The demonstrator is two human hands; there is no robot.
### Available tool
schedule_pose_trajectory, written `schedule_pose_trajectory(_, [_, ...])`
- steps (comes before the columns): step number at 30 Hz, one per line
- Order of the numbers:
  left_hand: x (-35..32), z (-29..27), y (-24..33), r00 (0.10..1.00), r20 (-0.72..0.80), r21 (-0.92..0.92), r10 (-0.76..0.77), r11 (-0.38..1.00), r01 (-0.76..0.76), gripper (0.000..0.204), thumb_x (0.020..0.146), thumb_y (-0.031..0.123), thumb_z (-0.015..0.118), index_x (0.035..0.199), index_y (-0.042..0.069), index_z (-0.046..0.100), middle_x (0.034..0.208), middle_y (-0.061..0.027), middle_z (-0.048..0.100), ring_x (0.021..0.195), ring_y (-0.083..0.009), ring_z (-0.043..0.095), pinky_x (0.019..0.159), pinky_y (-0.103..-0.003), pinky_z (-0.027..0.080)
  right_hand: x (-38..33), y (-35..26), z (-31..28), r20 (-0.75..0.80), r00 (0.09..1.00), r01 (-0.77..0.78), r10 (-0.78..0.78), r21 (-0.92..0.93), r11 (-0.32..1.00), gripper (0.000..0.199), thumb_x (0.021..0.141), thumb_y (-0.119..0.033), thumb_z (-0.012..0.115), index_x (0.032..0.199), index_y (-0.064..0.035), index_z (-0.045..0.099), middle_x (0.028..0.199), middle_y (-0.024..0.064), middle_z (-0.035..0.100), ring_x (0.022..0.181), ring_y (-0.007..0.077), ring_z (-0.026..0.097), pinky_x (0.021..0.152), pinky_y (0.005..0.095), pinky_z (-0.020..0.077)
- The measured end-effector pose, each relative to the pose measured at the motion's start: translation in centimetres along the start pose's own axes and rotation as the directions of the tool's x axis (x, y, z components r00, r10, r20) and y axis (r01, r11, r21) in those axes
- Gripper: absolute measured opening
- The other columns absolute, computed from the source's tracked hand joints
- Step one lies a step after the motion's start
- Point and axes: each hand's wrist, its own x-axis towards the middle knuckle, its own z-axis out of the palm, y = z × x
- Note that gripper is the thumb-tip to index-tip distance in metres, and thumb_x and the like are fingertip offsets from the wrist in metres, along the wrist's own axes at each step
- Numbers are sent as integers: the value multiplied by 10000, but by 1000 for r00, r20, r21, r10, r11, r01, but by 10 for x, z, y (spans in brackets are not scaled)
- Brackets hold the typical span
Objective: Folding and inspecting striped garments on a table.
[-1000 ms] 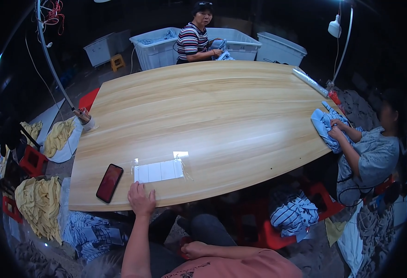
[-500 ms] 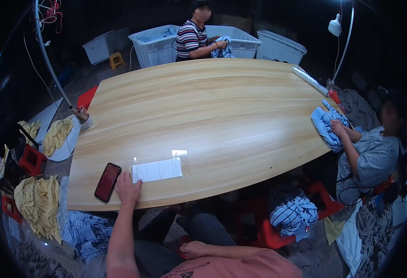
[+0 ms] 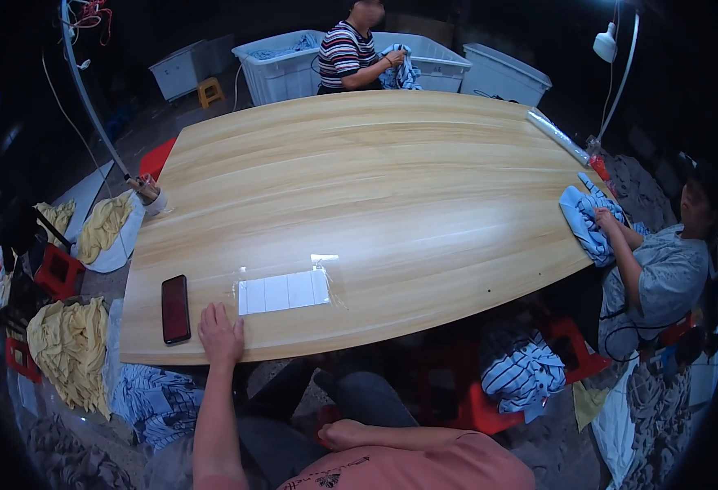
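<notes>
My left hand (image 3: 222, 333) rests palm down on the wooden table (image 3: 375, 180) near its front left edge, fingers stretched and holding nothing. Just left of it lies a black smartphone (image 3: 176, 309) with a dark reddish screen. To the hand's right, a white sheet marked off in panels (image 3: 284, 292) is fixed to the tabletop under clear tape. In my lap, below the table edge, my right hand (image 3: 343, 434) is curled closed. Something dark red shows beside its fingers, too small and hidden to name.
At the right edge a person handles blue striped cloth (image 3: 589, 224); another stands at the far side with similar cloth (image 3: 400, 69). A clear plastic roll (image 3: 558, 137) lies far right. Striped cloth (image 3: 522, 371) sits on a red stool (image 3: 473, 408). Yellow cloth (image 3: 69, 351) is piled left.
The smartphone has shifted left and turned more upright, away from my left hand. My left hand stays flat near the same spot. The whole view has tilted slightly.
</notes>
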Motion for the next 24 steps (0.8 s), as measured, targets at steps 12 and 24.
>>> schedule_pose_trajectory(12, [-10, -2, 2, 998, -56, 22, -25, 999, 26, 527, 780, 300, 586, 1211, 38, 433, 1272, -179, 391, 1212, -321, 335, 998, -447, 251, 0, 8, 8, -15, 1000, -6, 6, -35, 999, 169, 747, -159, 546, 823, -9, 551, 814, 209, 589, 770, 380, 584, 676, 440, 456])
schedule_pose_trajectory(24, [-10, -3, -1, 993, -115, -80, -42, 996, 32, 512, 736, 287, 638, 1144, 19, 483, 1224, -175, 446, 1181, -321, 378, 988, -443, 279, -2, 6, 5, -31, 999, -18, 17, -19, 1000, 169, 739, -164, 540, 805, -9, 546, 817, 203, 584, 773, 377, 581, 673, 444, 451])
